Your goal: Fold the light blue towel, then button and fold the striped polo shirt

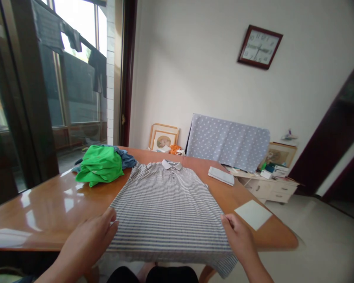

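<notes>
A grey-and-white striped polo shirt [168, 204] lies spread face up on the wooden table, its collar at the far end and its hem hanging over the near edge. Small dark buttons show below the collar. On the shirt's left side edge, my left hand [91, 237] is closed with fingers and thumb together at the fabric. Across from it, my right hand [238, 232] pinches the right side edge. The cloth between the two hands lies mostly flat, with light wrinkles near the shoulders.
A bright green garment [100, 165] lies heaped on dark blue cloth [126, 158] at the table's left. To the right are a folded pale cloth [221, 175] and a pale flat sheet [253, 214]. The glossy table [47, 212] has a rounded right corner. A white cabinet [273, 190] stands beyond.
</notes>
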### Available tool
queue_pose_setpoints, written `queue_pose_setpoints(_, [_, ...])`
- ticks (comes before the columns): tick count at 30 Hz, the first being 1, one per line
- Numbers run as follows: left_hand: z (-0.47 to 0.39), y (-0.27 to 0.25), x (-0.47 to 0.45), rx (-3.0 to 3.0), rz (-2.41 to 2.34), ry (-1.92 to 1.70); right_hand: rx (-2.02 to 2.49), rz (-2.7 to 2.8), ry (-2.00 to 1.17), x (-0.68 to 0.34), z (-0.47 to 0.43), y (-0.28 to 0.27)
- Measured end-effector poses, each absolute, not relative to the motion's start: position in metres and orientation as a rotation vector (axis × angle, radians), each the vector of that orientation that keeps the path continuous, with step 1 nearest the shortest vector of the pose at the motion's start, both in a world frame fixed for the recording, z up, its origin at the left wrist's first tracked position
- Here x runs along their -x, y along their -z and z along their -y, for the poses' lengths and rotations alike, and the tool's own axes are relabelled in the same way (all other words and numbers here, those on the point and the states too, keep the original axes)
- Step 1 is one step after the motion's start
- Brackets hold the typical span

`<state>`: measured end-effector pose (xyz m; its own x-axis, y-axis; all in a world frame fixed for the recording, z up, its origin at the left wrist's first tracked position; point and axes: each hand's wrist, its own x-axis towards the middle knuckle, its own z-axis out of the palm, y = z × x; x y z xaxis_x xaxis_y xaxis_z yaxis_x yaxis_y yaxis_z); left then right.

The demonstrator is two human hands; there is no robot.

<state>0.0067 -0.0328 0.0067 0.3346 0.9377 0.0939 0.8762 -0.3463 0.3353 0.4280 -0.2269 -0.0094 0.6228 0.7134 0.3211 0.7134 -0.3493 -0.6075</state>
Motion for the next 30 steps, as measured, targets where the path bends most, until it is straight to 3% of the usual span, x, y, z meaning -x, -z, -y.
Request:
queue_pose_setpoints(5, [0.002,-0.002,-0.064,-2.640,-1.287,-0.629,1.877,1.432,0.031,-0.383,0.162,0.006])
queue_pose_setpoints(10, [-0.018,0.029,-0.078,-2.694,-1.366,-0.346,1.957,1.700,-0.058,-0.364,0.124,0.027])
queue_pose_setpoints(19, [-0.030,0.039,-0.038,-2.830,-1.363,-0.242,2.448,1.643,-0.080,-0.409,0.132,0.037])
queue_pose_setpoints(30, [-0.020,0.021,-0.052,-2.612,-1.626,-0.191,2.492,1.565,0.232,-0.451,0.144,0.077])
